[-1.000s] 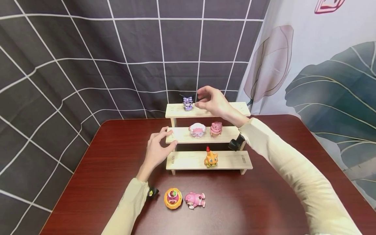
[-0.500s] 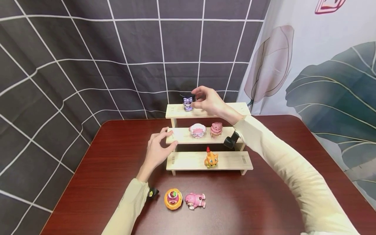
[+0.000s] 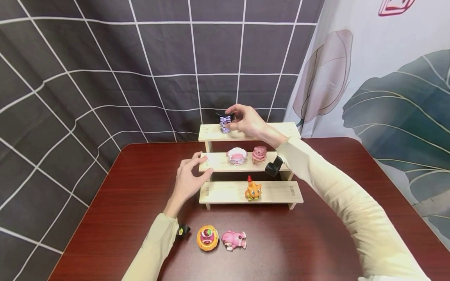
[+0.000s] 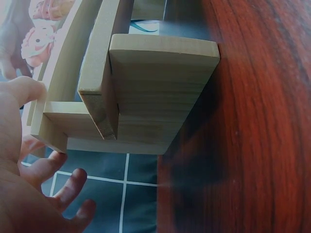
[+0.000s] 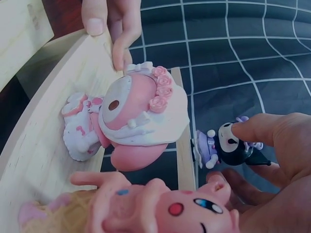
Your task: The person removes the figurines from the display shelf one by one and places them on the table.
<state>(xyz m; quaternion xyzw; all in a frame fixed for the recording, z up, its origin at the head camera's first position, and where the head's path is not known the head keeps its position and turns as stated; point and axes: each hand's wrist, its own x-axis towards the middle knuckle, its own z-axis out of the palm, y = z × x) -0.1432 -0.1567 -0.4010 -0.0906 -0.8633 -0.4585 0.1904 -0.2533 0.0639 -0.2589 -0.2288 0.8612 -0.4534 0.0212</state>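
A small purple and black figurine (image 3: 224, 124) with a striped bow stands at the left of the wooden display shelf's (image 3: 221, 192) top tier. My right hand (image 3: 249, 121) pinches it from the right; in the right wrist view the thumb lies against the head of the figurine (image 5: 227, 138), other fingers behind. At the shelf's left side, my left hand (image 3: 188, 178) grips the end of the middle tier between thumb and fingers. On that tier stand a white-and-pink figurine (image 3: 236, 155) and a pink ice-cream-cone figurine (image 3: 259, 154), both below the right hand.
An orange figurine (image 3: 253, 191) with a red-tipped tail stands on the lowest tier. On the dark red table (image 3: 123, 203), in front of the shelf, lie a round orange toy (image 3: 208, 244) and a pink figurine (image 3: 233, 239). A dark checked curtain (image 3: 158, 50) hangs behind.
My right hand has moved left along the top tier and closed its fingers on the purple and black figurine. The left hand has stayed at the shelf's end.
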